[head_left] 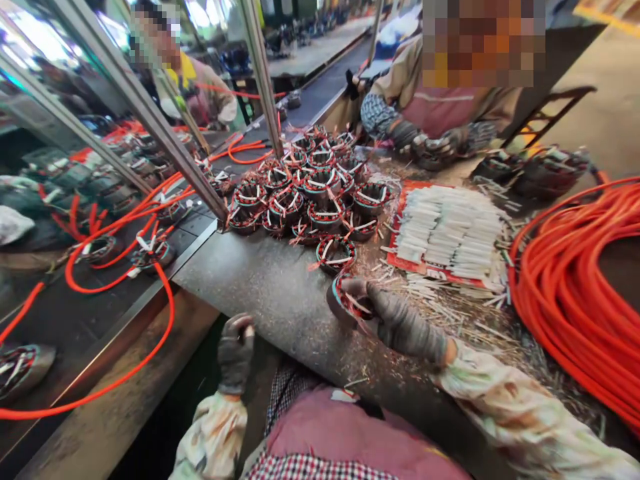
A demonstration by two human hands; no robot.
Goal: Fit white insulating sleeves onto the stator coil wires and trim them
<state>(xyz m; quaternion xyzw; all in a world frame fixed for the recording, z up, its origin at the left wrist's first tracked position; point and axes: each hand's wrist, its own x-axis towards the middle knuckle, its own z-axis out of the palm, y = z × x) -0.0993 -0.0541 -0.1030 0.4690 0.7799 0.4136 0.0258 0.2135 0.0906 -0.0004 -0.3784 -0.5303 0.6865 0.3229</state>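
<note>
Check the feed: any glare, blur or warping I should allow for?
Head view: strong glare at upper left; a pale sheen on the worktable; soft detail on the right hand and the wound ring it holds; pixel blocks hiding part of a co-worker at top right; leaning metal posts, possibly wide-angle distortion.

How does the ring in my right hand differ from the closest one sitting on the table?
The held ring is gripped by your right hand; the table ring rests on the table with no hand on it.
The held ring is tilted; the table ring stands with its opening up.
The held ring is partly hidden by your hand; the table ring's opening shows.
Both are dark outside, with red inside the rim.
</note>
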